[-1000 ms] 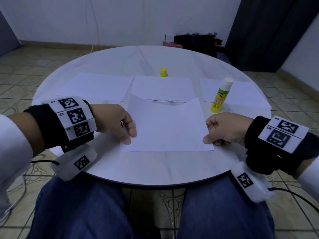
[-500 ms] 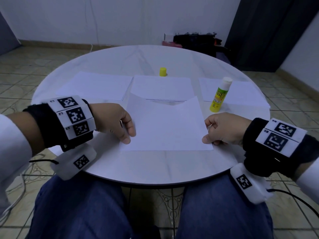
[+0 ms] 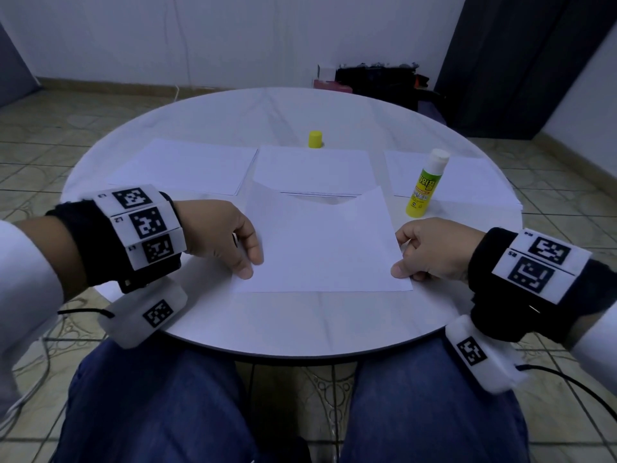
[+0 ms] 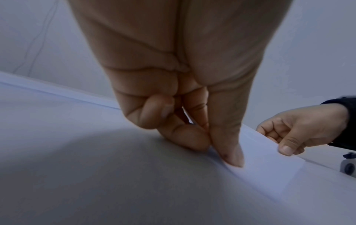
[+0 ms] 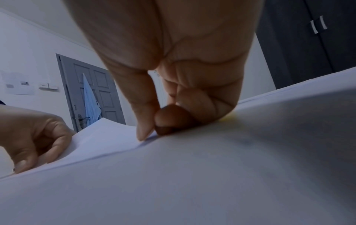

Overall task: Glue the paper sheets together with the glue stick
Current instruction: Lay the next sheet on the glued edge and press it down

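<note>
A white paper sheet [image 3: 322, 248] lies near the front of the round white table [image 3: 300, 322], its far edge curling up. My left hand [image 3: 245, 262] pinches its left edge between thumb and forefinger [image 4: 229, 153]. My right hand [image 3: 402, 262] pinches the right edge the same way [image 5: 148, 132]. The uncapped glue stick [image 3: 424, 187], yellow-green with a white tip, stands upright just beyond my right hand. Its yellow cap [image 3: 315, 139] stands alone farther back at the centre.
Three more white paper sheets lie in a row behind: left [image 3: 183, 165], middle [image 3: 314, 172], right [image 3: 467, 182]. A dark bag [image 3: 377, 81] sits on the floor beyond the table. A dark wardrobe [image 3: 521, 61] stands at the right.
Almost nothing differs; both hands keep their pinch on the sheet's side edges, and the sheet stays in place near the table's front.
</note>
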The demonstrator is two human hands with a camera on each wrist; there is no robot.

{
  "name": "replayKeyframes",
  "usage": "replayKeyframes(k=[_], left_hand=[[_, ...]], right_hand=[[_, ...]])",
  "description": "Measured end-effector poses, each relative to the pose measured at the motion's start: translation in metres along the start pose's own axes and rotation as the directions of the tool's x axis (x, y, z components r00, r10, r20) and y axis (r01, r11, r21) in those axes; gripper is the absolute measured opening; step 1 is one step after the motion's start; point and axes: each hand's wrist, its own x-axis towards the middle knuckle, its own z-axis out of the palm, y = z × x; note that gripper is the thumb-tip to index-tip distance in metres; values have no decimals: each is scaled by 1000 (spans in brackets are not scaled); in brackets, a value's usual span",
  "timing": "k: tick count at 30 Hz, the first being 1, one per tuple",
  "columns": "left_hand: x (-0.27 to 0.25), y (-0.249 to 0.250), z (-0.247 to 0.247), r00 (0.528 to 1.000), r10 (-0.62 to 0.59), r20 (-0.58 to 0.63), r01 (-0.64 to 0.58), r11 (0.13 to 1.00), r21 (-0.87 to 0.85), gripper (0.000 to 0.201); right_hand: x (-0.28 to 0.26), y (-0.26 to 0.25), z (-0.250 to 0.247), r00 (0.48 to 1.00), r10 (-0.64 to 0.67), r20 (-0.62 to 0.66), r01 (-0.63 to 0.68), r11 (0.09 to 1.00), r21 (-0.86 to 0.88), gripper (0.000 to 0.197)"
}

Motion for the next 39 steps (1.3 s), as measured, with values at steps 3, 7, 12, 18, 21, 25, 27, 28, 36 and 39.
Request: replayKeyframes(k=[3, 7, 12, 18, 21, 25, 27, 28, 36, 39], left_hand=[[0, -1, 0, 1000, 7, 4, -7, 1000, 6, 18], [1, 0, 1, 1000, 18, -3, -18, 998, 55, 26], [4, -1, -4, 999, -36, 35, 31, 988, 150, 45], [5, 7, -7, 996, -81, 39, 68, 965, 254, 52], [5, 17, -11, 994, -96, 46, 71, 923, 379, 53], [14, 56, -14, 995, -83, 59, 37, 836, 548, 64], [25, 82, -8, 999, -20, 36, -4, 827, 562, 80], [30, 95, -4, 999, 30, 22, -37, 843, 537, 89], [53, 150, 34, 949, 310, 66, -309, 860, 406, 86], [50, 141, 33, 972, 224, 66, -221, 795, 565, 110]], right_hand=[[0, -4, 0, 1000, 17, -23, -19, 997, -73, 26], [-2, -4, -3, 996, 32, -80, -43, 989, -144, 73], [-2, -8, -9, 1000, -11, 18, 15, 965, -263, 70], [3, -18, -18, 991, -6, 137, 75, 861, -503, 88], [5, -27, -16, 990, -15, 143, 112, 710, -696, 86], [7, -41, -8, 988, 8, 155, 123, 567, -814, 74], [7, -45, -6, 989, 24, 148, 112, 539, -835, 71], [6, -48, -5, 989, 26, 143, 109, 526, -843, 69], [4, -53, -8, 988, 20, 151, 120, 509, -852, 52], [5, -52, -8, 988, 19, 155, 123, 511, -850, 52]])
